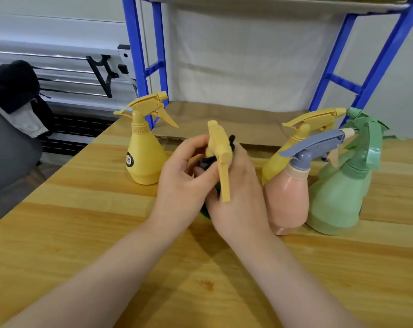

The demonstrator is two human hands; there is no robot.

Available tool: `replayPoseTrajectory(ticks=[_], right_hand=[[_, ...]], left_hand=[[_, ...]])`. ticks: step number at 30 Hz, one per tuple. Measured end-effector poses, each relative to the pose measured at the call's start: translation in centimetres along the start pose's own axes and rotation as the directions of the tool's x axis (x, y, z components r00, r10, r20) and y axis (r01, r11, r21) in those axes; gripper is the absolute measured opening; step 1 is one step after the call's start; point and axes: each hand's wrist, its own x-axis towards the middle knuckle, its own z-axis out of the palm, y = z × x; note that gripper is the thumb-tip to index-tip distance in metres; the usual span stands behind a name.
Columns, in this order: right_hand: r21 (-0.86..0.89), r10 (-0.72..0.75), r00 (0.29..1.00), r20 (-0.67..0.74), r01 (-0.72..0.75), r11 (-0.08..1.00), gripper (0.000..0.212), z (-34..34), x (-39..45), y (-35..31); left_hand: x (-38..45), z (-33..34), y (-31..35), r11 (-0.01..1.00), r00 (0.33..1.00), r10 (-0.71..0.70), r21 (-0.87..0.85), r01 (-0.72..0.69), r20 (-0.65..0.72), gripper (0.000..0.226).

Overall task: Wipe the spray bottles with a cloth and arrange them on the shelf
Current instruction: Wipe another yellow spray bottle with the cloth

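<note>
Above the wooden table [82, 233] both my hands hold a yellow spray bottle [220, 157], its trigger head pointing toward me and its body mostly hidden. My right hand [236, 200] grips the bottle from the right and below. My left hand [186, 178] pinches a dark cloth [206, 162] against the bottle's neck; a bit of the cloth also shows behind the head. Another yellow spray bottle [145, 150] stands upright to the left. On the right stand a third yellow bottle [295, 143], a pink bottle with a grey-blue head [288, 197] and a green bottle [338, 200].
A blue-framed shelf [139, 55] stands at the table's far edge, its lower level lined with brown cardboard [224, 119]. Dark clothing [13, 91] lies on a grey seat at the left. A small orange stain [206, 284] marks the table near me.
</note>
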Motion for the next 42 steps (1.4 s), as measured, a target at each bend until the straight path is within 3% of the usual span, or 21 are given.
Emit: replayPoseTrajectory(ticks=[10,18,21,26,30,38,42], right_hand=[[0.019,-0.024,1.0,0.015,0.024,1.0,0.07,0.1,-0.4,0.9],[0.143,-0.063,0.994,0.084,0.05,0.988,0.07,-0.1,-0.2,1.3],[0.185,-0.069,0.994,0.082,0.053,0.981,0.064,-0.1,-0.1,1.2],[0.254,-0.052,0.992,0.114,0.022,0.967,0.066,0.2,-0.3,1.2],[0.357,-0.022,0.989,0.145,-0.032,0.934,0.069,0.6,-0.5,1.5],[0.395,-0.011,0.986,0.165,-0.056,0.917,0.065,0.8,-0.2,1.9],[0.356,-0.035,0.978,0.204,-0.041,0.934,0.06,0.0,0.0,1.6]], left_hand=[[0.7,-0.6,0.2,0.847,0.964,-0.263,-0.467,0.252,0.044,0.023],[1.7,-1.9,0.8,0.851,0.971,-0.229,-0.499,0.166,-0.066,0.022],[2.1,-2.5,0.8,0.841,0.959,-0.247,-0.521,0.143,-0.136,0.031],[2.7,-3.3,0.4,0.773,0.931,-0.309,-0.622,0.126,-0.196,0.055],[3.1,-4.1,0.2,0.697,0.898,-0.367,-0.711,0.093,-0.242,0.042],[2.8,-3.7,0.4,0.781,0.926,-0.312,-0.612,0.122,-0.214,0.051],[2.3,-2.9,0.7,0.892,0.962,-0.249,-0.413,0.183,-0.112,0.041]])
